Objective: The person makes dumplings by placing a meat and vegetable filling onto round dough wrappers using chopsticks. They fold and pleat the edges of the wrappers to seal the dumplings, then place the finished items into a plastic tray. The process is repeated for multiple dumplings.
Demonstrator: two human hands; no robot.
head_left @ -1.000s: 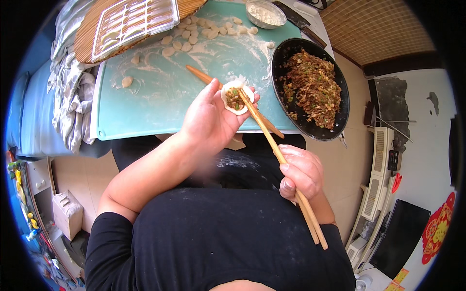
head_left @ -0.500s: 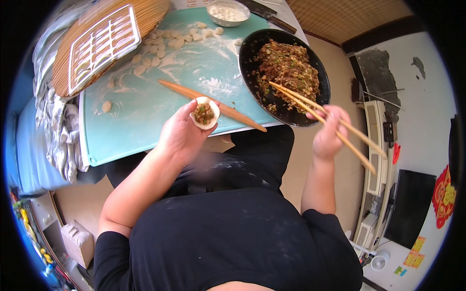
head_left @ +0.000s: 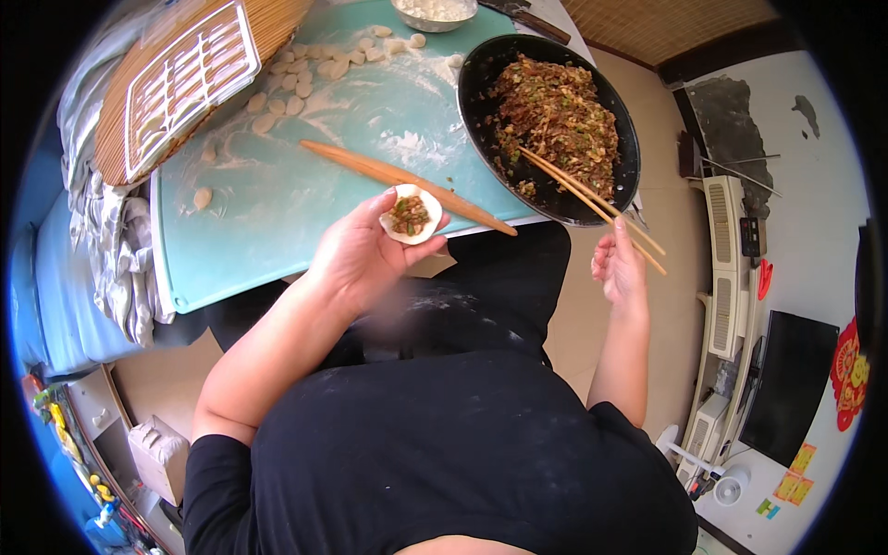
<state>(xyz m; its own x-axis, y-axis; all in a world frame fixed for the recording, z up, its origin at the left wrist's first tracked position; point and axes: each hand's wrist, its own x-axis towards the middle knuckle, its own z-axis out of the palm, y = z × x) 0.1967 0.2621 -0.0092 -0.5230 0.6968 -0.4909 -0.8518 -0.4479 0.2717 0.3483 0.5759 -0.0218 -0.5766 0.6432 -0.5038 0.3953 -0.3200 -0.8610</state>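
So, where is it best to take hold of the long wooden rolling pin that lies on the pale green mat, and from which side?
Probably at the middle of the long wooden rolling pin, coming from above with fingers across its width. It lies flat and slanted on the pale green mat; its ends taper thin, and its right end passes close to the left hand holding the round filled dumpling wrapper.

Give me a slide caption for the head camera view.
Left hand cradles a filled dumpling wrapper; right hand holds chopsticks at the pan.

Floury teal board (head_left: 277,213) with rolling pin (head_left: 407,185), dough pieces (head_left: 296,79), pan (head_left: 481,83).
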